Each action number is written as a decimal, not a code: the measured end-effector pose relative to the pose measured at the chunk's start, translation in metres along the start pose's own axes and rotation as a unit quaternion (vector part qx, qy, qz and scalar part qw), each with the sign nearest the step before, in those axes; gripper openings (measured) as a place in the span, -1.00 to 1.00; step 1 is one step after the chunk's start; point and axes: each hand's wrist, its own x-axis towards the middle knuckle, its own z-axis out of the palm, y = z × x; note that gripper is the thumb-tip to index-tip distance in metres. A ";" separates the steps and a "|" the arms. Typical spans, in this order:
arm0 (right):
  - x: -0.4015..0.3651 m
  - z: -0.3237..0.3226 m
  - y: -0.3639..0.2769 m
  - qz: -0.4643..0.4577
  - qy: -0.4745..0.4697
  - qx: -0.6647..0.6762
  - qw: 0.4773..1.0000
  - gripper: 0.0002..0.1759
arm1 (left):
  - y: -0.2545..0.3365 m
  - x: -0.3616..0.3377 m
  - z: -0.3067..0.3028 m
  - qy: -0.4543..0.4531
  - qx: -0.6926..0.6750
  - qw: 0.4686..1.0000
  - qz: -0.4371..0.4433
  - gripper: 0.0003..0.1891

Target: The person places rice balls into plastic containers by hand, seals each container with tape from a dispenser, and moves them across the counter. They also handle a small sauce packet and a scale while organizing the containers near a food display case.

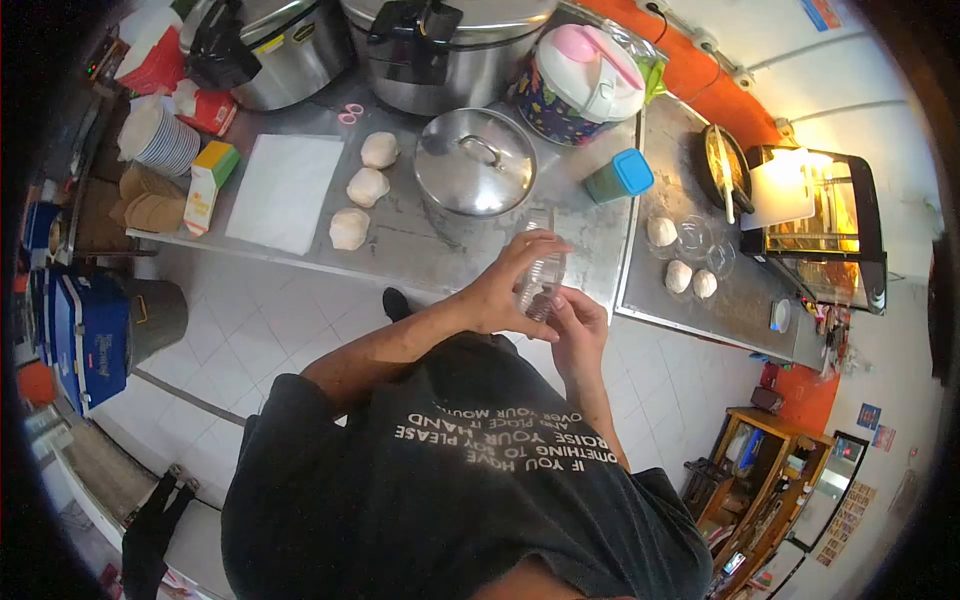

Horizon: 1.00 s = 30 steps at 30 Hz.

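Head view: the left hand (495,290) wraps a wide grip around the clear ridged plastic (541,278), apparently steadying it beside the worktop (590,245), while the right hand (582,335) pinches its near end narrowly; 3 pale balls (368,187) lie apart.

At center, the left hand (500,288) and right hand (581,328) hold clear plastic (543,272); a metal lid (462,178) lies above, slightly left.

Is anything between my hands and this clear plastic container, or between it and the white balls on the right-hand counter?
Nothing visible blocks either path. Your left hand and right hand are on the clear plastic container. The blue-lidded tub sits beyond the way to the white balls.
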 end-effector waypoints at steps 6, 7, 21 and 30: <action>-0.005 -0.035 -0.011 -0.019 0.009 0.034 0.999 -0.78 | -0.004 0.017 0.030 -0.013 0.053 0.998 0.025 0.05; -0.005 -0.043 -0.011 -0.025 0.009 0.017 1.000 -0.79 | -0.005 0.020 0.036 -0.011 0.062 0.998 0.022 0.05; -0.006 -0.144 -0.050 -0.029 0.001 -0.022 0.999 -0.80 | -0.018 0.073 0.127 -0.019 0.054 0.998 -0.018 0.06; 0.007 -0.178 -0.052 -0.007 -0.039 -0.244 0.969 -0.86 | -0.033 0.080 0.152 0.021 0.247 0.968 0.039 -0.13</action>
